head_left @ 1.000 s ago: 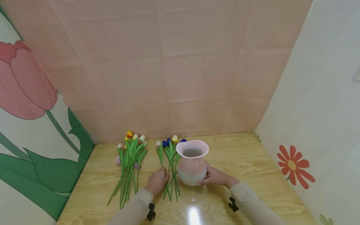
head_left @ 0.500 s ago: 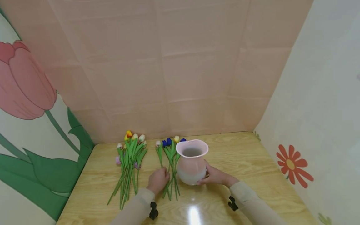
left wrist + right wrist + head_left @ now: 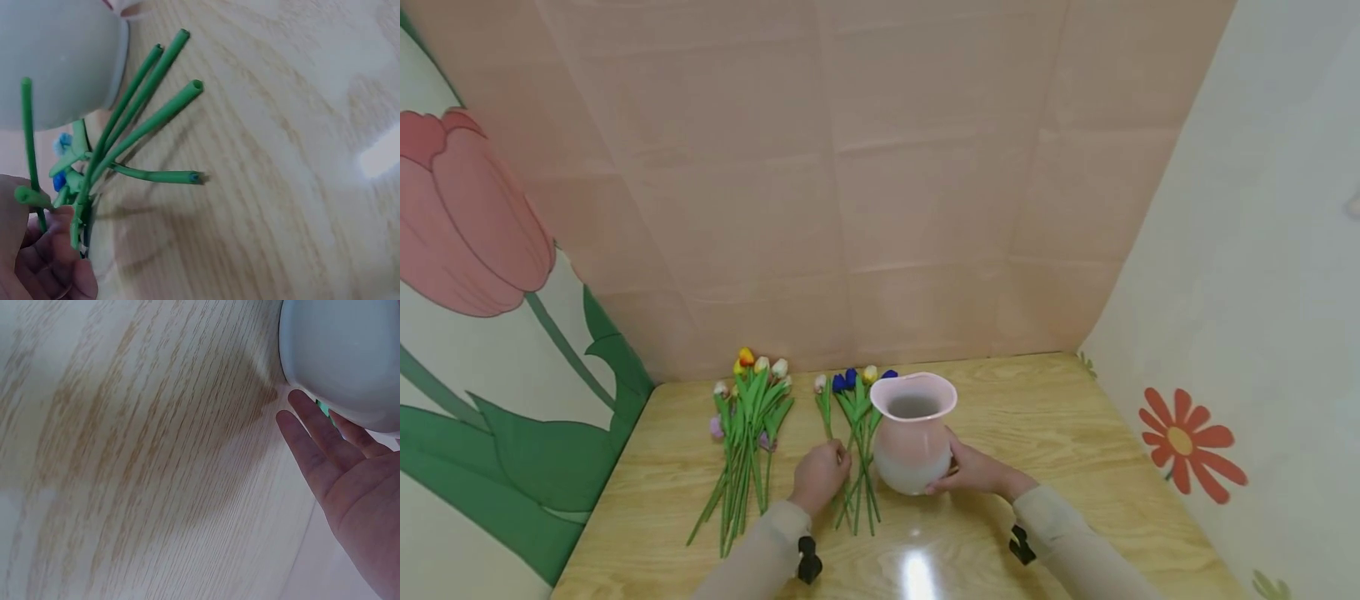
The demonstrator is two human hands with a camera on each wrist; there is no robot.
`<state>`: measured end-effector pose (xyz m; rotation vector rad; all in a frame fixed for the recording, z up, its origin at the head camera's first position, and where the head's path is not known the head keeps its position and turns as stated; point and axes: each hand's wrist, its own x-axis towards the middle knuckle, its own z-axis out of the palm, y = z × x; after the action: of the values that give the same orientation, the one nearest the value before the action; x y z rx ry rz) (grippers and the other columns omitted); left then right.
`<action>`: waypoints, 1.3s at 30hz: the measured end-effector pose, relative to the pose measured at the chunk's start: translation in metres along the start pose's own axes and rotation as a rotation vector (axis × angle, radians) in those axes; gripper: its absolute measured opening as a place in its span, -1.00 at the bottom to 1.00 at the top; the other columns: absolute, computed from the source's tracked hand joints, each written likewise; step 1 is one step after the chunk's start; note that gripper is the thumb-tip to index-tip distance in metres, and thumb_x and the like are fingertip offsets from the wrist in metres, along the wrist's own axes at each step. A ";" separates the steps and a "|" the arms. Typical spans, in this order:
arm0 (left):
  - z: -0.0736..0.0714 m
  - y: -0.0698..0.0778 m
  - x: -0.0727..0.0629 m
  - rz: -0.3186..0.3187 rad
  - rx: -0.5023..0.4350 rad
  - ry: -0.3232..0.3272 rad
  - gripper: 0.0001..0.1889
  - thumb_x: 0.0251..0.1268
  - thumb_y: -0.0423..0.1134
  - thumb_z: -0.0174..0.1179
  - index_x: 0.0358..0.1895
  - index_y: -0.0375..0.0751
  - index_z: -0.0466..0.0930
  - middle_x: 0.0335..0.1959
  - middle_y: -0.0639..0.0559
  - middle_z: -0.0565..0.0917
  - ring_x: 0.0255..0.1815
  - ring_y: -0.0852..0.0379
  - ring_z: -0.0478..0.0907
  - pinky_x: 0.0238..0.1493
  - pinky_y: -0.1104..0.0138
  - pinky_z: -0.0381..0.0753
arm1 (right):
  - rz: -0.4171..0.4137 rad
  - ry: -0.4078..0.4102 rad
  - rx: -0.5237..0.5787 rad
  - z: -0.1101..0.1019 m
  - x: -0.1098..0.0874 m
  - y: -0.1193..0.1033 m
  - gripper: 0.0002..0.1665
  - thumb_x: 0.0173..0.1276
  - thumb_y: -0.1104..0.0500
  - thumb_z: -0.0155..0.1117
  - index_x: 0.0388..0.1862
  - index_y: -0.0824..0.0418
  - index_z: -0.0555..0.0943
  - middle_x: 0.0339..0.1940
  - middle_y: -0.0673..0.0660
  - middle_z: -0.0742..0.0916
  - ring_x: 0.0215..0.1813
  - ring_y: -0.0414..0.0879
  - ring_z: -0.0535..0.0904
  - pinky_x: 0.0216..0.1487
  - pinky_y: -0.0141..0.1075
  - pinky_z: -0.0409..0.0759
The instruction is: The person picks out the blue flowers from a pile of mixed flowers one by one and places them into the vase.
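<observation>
On the table stands a round vase (image 3: 912, 454), pink above and white below, with a flared wavy rim. My right hand (image 3: 973, 468) holds its lower right side, thumb at the front. The right wrist view shows fingers (image 3: 319, 434) reaching along the white base. Left of the vase, my left hand (image 3: 820, 477) pinches the stem of a pale pink tulip (image 3: 821, 384). Just right of that hand lie blue tulips (image 3: 845, 381) and a cream tulip (image 3: 870, 374), partly behind the vase. Their crossed green stems (image 3: 144, 125) fan out in the left wrist view.
A larger bunch of tulips (image 3: 748, 433), in orange, white and purple, lies at the left of the wooden table (image 3: 1037, 417). A pink backdrop (image 3: 925, 208) rises behind the table. A wall with a painted red flower (image 3: 1183, 442) is on the right.
My left hand has shifted very slightly, and the pale pink tulip has moved a touch left with it. The vase and my right hand stay in place.
</observation>
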<state>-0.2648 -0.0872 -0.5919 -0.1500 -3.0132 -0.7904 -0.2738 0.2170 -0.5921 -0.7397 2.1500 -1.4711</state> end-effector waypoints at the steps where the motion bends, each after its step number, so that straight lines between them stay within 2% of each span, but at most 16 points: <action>1: 0.001 -0.001 0.000 0.001 -0.007 0.001 -0.85 0.34 -0.18 0.12 -0.39 -0.09 0.59 -0.64 0.15 0.54 -0.68 0.26 0.38 -0.65 0.37 0.35 | 0.000 0.000 0.000 0.000 0.000 -0.001 0.27 0.12 0.18 0.50 0.55 -0.06 -0.19 0.39 0.23 0.34 0.26 0.12 0.42 0.09 -0.14 0.52; 5: 0.003 -0.005 -0.002 0.015 -0.034 0.033 -0.86 0.38 -0.23 0.10 -0.28 -0.15 0.64 -0.52 0.10 0.64 -0.63 0.29 0.42 -0.60 0.39 0.41 | 0.003 0.000 0.002 0.001 -0.001 -0.002 0.27 0.13 0.18 0.50 0.55 -0.06 -0.20 0.40 0.24 0.33 0.26 0.12 0.42 0.09 -0.15 0.52; 9: 0.004 -0.008 -0.001 0.007 -0.053 0.086 -0.89 0.37 -0.26 0.10 -0.18 -0.12 0.60 -0.57 0.12 0.61 -0.68 0.30 0.39 -0.67 0.40 0.35 | 0.006 0.004 -0.007 0.001 -0.001 -0.002 0.27 0.13 0.17 0.50 0.55 -0.04 -0.20 0.39 0.24 0.34 0.24 0.09 0.44 0.08 -0.19 0.53; 14: -0.002 -0.008 0.001 0.030 -0.073 0.190 -0.86 0.34 -0.29 0.10 -0.08 -0.12 0.51 -0.70 0.17 0.46 -0.76 0.29 0.31 -0.75 0.41 0.27 | 0.008 0.015 -0.017 0.000 -0.001 -0.003 0.24 0.11 0.17 0.51 0.54 -0.01 -0.15 0.37 0.23 0.37 0.22 0.06 0.46 0.08 -0.20 0.53; 21: -0.018 -0.010 -0.001 0.121 -0.036 0.350 -0.75 0.35 -0.29 0.12 0.06 -0.17 0.47 -0.81 0.20 0.32 -0.86 0.34 0.17 -0.83 0.47 0.13 | 0.020 0.018 -0.011 0.001 0.000 0.000 0.31 0.11 0.17 0.51 0.56 -0.06 -0.23 0.38 0.22 0.36 0.20 0.06 0.48 0.06 -0.21 0.54; 25: -0.033 -0.016 0.000 0.186 0.027 0.495 -0.67 0.33 -0.29 0.13 0.14 -0.23 0.45 -0.85 0.21 0.26 -0.89 0.36 0.08 -0.83 0.50 0.05 | 0.020 0.014 -0.006 0.001 0.000 0.000 0.31 0.11 0.18 0.51 0.56 -0.09 -0.23 0.39 0.20 0.35 0.21 0.07 0.47 0.08 -0.19 0.53; 29: -0.049 -0.029 0.002 0.231 0.147 0.618 -0.56 0.23 -0.31 0.20 0.19 -0.25 0.44 -0.87 0.22 0.20 -0.90 0.35 0.01 -0.83 0.48 0.00 | 0.022 0.012 -0.013 0.000 -0.001 -0.001 0.32 0.11 0.17 0.51 0.56 -0.11 -0.25 0.41 0.17 0.33 0.24 0.06 0.46 0.09 -0.19 0.52; 34: -0.058 -0.050 0.003 0.252 0.260 0.662 -0.45 0.11 -0.33 0.29 0.25 -0.25 0.47 -0.88 0.21 0.15 -0.88 0.33 -0.02 -0.83 0.45 -0.03 | 0.025 0.011 -0.018 0.000 -0.001 -0.003 0.32 0.10 0.15 0.52 0.55 -0.13 -0.24 0.41 0.14 0.33 0.25 0.04 0.45 0.09 -0.20 0.52; 39: -0.057 -0.069 0.000 0.286 0.331 0.664 -0.49 0.05 -0.36 0.30 0.17 -0.26 0.55 -0.85 0.17 0.20 -0.84 0.30 0.01 -0.82 0.42 0.00 | 0.014 0.011 -0.029 0.000 -0.001 -0.003 0.30 0.12 0.15 0.51 0.55 -0.06 -0.23 0.39 0.18 0.35 0.21 0.02 0.48 0.07 -0.21 0.53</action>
<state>-0.2715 -0.1749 -0.5761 -0.2446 -2.3677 -0.2364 -0.2722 0.2170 -0.5896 -0.7264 2.1846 -1.4432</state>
